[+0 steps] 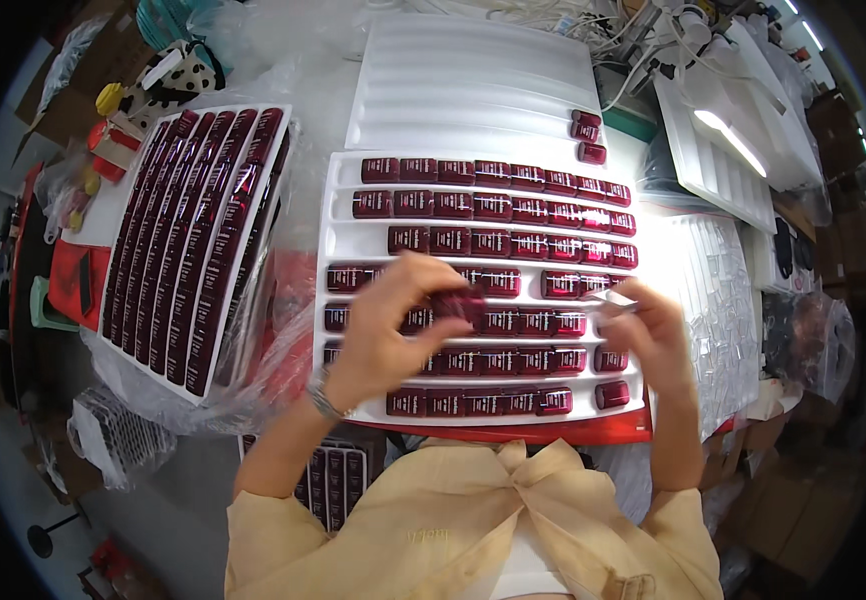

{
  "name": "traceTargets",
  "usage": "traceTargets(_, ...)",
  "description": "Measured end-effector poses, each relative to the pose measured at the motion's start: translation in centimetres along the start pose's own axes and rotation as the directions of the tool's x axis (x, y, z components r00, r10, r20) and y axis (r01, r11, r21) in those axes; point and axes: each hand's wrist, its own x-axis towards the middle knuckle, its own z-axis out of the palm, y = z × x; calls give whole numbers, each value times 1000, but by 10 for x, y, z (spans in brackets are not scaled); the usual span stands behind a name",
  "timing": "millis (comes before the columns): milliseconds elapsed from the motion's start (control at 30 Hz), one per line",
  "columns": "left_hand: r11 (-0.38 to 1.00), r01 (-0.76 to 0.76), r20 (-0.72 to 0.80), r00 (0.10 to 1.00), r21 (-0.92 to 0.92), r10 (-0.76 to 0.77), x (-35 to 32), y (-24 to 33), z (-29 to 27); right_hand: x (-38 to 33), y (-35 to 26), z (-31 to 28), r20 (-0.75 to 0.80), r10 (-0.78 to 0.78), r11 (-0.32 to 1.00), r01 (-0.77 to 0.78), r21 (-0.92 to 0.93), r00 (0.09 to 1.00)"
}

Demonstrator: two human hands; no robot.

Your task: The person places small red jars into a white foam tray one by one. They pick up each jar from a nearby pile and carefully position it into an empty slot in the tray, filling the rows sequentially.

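A white grooved tray (337, 228) lies in front of me, with rows of small dark red glossy block-shaped containers (491, 207) printed in white. Over the middle of the tray, my left hand (383, 340) pinches one dark red container (458, 306) between thumb and fingers; motion smears it. My right hand (650, 335) is raised at the tray's right edge, its fingers closed on a small whitish piece (608, 299), too blurred to name. Single containers (612, 394) lie below that hand in the lower rows, apart from the others.
Another white grooved tray (473, 75) lies beyond, with a few red containers at its right end. A full tray (188, 250) stands tilted at left on plastic wrap. Clear plastic pieces (705, 320) cover the right side, near a bright lamp (731, 142). Cables lie at the far right.
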Motion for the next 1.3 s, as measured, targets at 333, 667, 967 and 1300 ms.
traceTargets(333,954,161,56,987,-251,-152,-27,-7,1,23,-10,80,411,-204,807,390,-443,889)
traceTargets(667,856,132,-70,991,501,-113,14,-61,-57,21,25,12,-5,-59,954,58,294,998)
traceTargets(967,780,-219,259,963,587,76,35,-25,50,21,44,-1,-181,-76,974,112,199,980)
traceTargets(1300,996,-63,245,969,66,45,29,0,63,8,40,21,-3,-28,999,28,38,1000)
